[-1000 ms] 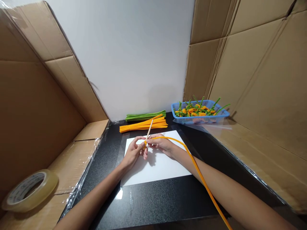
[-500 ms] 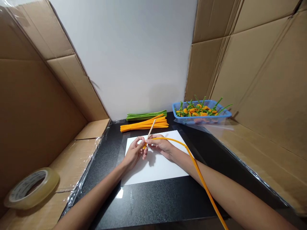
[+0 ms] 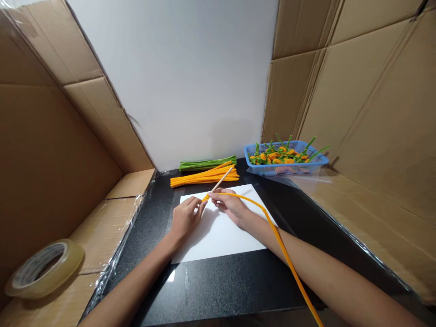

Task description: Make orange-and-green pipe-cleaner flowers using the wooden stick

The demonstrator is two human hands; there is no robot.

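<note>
Over the white paper (image 3: 218, 240), a thin wooden stick (image 3: 222, 179) slants up to the right between my hands. An orange pipe cleaner (image 3: 284, 250) is coiled around its lower part. My left hand (image 3: 186, 215) pinches the stick at the coil's lower end, its palm turned down. With thumb and fingers, my right hand (image 3: 231, 205) grips the pipe cleaner just right of the coil. From there the loose length arcs over my right forearm and runs off the bottom of the view. The stick's lower tip is hidden by my left fingers.
Behind the paper lie a bundle of orange pipe cleaners (image 3: 194, 179) and a green bundle (image 3: 204, 164). A blue basket (image 3: 286, 169) at the back right holds several orange and green pieces. A tape roll (image 3: 46, 269) rests on cardboard at left; cardboard walls flank the black tabletop (image 3: 218, 286).
My left hand has turned palm down and shifted its pinch to the coil's lower end, so the coil shows more. The stick's top has tilted to the right.
</note>
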